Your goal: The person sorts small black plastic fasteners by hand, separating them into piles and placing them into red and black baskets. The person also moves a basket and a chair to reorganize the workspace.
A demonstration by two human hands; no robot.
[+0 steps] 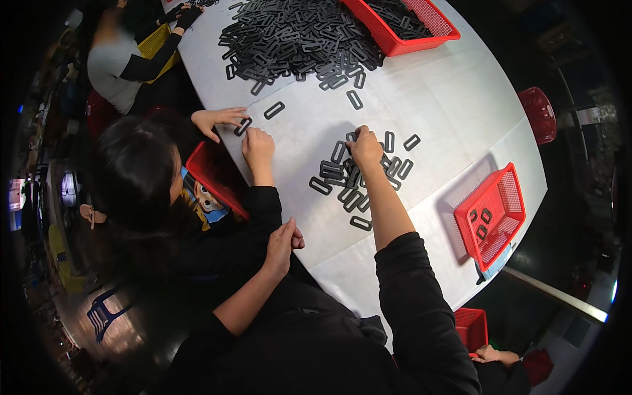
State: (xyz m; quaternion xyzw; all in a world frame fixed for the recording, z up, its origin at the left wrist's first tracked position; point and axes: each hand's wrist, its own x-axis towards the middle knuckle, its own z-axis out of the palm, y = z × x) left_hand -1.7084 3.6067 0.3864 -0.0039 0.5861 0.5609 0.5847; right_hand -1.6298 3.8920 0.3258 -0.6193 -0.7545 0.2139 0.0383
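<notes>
Black plastic rectangular rings [359, 172] lie scattered under the right hand [364, 148], whose fingertips press together on one ring at the cluster's far edge. Just right of that pinch, a red basket [501, 191] holds only a few pieces. Beyond it, a large heap [296, 36] remains unsorted. Nearer the body, the left hand [283, 242] rests curled off the table [454, 112], seemingly empty.

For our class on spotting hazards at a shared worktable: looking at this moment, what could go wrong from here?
1. The right hand reaches into the small cluster of flat black rectangular plastic loops; some could get pushed away across the white table.
2. A co-worker's hands work close by, so the hands might collide.
3. The red mesh plastic basket sits near the table edge and could be knocked off.
</notes>
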